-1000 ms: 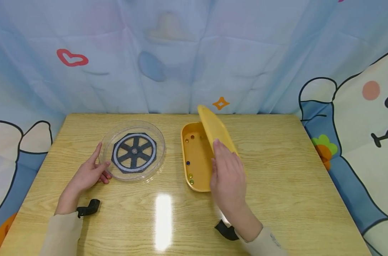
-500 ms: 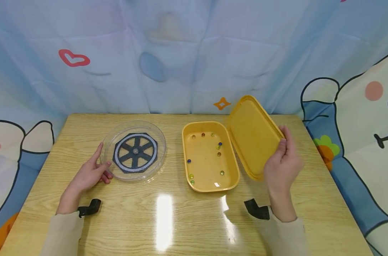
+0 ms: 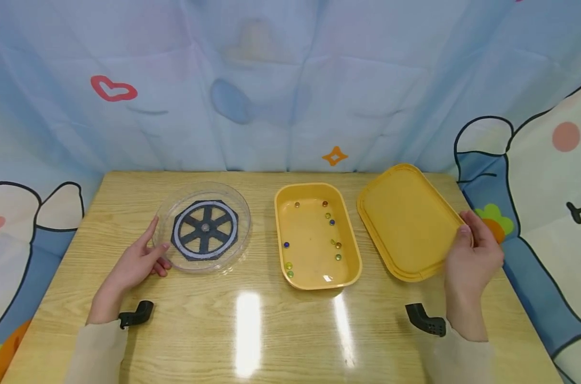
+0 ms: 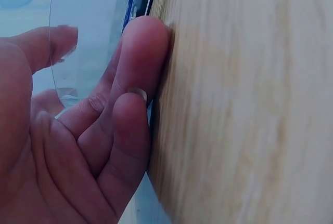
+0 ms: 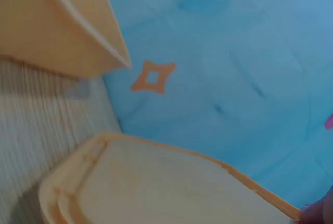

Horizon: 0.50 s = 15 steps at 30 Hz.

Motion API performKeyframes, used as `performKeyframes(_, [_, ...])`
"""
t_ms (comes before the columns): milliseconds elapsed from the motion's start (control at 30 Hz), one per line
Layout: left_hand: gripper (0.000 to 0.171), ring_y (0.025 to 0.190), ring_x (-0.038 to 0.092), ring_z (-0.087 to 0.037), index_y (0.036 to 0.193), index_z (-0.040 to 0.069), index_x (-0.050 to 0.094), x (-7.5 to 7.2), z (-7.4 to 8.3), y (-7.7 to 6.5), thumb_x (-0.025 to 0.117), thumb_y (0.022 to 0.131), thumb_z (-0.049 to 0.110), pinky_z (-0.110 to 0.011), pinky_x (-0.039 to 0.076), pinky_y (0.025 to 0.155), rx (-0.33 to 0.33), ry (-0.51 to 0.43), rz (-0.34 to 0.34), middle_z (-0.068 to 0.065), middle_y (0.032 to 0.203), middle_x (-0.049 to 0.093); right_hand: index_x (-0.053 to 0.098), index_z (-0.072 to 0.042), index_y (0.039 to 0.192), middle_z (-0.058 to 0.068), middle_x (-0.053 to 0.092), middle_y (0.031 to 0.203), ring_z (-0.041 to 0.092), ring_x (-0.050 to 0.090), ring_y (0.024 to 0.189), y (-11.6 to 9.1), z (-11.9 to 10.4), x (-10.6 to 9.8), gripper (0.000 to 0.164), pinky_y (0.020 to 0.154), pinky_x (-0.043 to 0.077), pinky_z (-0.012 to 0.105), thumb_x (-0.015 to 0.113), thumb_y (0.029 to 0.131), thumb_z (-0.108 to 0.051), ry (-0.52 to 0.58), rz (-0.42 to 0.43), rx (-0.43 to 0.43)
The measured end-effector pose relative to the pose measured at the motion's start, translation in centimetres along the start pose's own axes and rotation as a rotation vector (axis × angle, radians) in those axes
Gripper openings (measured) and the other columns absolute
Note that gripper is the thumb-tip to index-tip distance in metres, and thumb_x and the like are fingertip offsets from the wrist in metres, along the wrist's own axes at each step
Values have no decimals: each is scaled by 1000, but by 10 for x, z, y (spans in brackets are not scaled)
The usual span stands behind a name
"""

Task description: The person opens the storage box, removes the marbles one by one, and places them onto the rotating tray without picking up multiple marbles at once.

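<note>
Two hands are on my screen, one at each side of the wooden table [image 3: 252, 330]. My right hand [image 3: 473, 261], at the right of the frame, pinches the near right edge of the yellow lid [image 3: 408, 224], thumb on top and fingers curled beneath; the lid lies upside down and slightly tilted, its far corner reaching the table's back right edge by the curtain [image 3: 271, 80]. A narrow strip of bare wood separates it from the open yellow box [image 3: 314, 266] at centre, where small coloured marbles [image 3: 332, 222] lie scattered. My left hand [image 3: 134, 264], at lower left, rests with relaxed, straight fingers against the near left rim of the clear round dish [image 3: 242, 234], gripping nothing; a black spoked wheel [image 3: 204, 230] sits inside it. Between dish and box I see a modest gap. Broad bare wood fills the foreground across the frame's bottom.
</note>
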<state>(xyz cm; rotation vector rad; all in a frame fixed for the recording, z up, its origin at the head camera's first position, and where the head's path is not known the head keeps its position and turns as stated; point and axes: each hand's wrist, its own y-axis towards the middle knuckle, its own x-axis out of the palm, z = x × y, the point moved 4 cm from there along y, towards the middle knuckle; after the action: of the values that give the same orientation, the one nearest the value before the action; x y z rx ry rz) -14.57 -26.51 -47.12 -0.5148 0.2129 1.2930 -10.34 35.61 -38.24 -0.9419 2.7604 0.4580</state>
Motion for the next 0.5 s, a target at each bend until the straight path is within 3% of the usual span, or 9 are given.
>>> performKeyframes(233, [78,65,68,-29,161,28,-3,0,-2,1,52,105,34,-33,58,64,5,-10,-11,-14,81,71,73,-17,124,-10,68,109,6,58,99,17,28,-26,29,90,46,10,67,96,-12,-49,-34,236])
performKeyframes(400, [79,65,68,-28,161,29,-3,-1,-2,1,52,105,35,-33,59,64,9,-7,-16,-14,82,71,75,-14,121,-20,67,94,0,53,93,25,49,-37,29,73,45,5,73,92,-15,-190,-79,241])
performKeyframes(500, [78,65,68,-28,161,28,-3,-2,-1,1,52,105,33,-33,59,64,7,-14,-14,-14,82,71,75,-16,122,-23,66,90,0,51,96,27,62,-42,30,71,41,7,74,91,-17,-235,-74,284])
